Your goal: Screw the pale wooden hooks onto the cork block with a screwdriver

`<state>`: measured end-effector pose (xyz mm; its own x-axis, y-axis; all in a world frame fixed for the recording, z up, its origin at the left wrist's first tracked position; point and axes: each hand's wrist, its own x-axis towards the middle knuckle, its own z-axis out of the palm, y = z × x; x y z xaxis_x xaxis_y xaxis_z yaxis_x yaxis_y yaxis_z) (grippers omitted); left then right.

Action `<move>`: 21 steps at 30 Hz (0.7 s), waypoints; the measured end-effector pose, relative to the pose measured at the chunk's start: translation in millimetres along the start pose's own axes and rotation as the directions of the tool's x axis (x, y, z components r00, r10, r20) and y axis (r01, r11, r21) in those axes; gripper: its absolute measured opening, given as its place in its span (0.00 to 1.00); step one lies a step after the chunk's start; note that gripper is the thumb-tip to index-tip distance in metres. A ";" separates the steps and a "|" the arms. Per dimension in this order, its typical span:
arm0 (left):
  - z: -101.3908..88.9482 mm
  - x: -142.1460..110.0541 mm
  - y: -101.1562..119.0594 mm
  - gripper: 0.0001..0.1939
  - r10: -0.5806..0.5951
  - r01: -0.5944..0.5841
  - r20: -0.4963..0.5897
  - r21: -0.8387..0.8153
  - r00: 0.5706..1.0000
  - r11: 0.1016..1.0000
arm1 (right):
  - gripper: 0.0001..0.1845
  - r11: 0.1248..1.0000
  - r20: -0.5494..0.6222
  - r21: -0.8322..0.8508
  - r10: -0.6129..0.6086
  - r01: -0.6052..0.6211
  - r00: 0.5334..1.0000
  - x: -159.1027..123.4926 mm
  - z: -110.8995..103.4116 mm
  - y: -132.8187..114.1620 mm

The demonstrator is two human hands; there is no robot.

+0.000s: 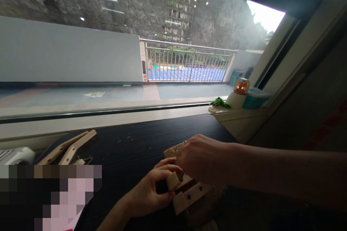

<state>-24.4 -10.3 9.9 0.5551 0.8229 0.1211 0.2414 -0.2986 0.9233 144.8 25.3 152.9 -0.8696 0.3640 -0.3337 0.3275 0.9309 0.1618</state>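
My left hand (151, 191) is closed around the end of a pale wooden block (173, 181) near the front of the dark table (135, 144). More light wooden pieces with drilled holes (189, 196) join it just to the right. My right hand (202, 158) reaches in from the right, fingers curled down and pinching something small at the wood between the two hands; I cannot make out what it is. A rough brown board (173, 149) lies under and behind my right hand.
Two pale wooden slats (72, 147) lie at the table's left rear, beside a white device (16, 156). Wood crumbs dot the table. A window ledge behind holds a white and orange container (238, 94), a teal box (255, 99) and a green cloth (220, 103).
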 end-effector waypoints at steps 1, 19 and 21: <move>0.2 0.5 0.9 0.07 -0.006 0.006 -0.003 -0.009 1.000 1.000 | 0.08 1.000 0.013 -0.003 -0.006 0.006 1.000 0.8 0.1 0.0; 8.6 6.6 -6.6 0.14 0.017 -0.020 -0.018 -0.181 1.000 0.983 | 0.07 0.984 0.133 0.041 0.165 -0.172 0.977 4.0 -8.8 0.9; 8.7 5.8 -6.9 0.14 0.014 -0.018 -0.024 -0.182 1.000 0.983 | 0.05 0.991 0.116 0.027 0.126 -0.130 0.985 3.1 -11.0 1.5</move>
<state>-15.9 -7.7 1.0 0.5391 0.8300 0.1430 0.0822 -0.2208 0.9718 138.5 27.5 162.3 -0.7728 0.4795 -0.4158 0.4475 0.8762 0.1787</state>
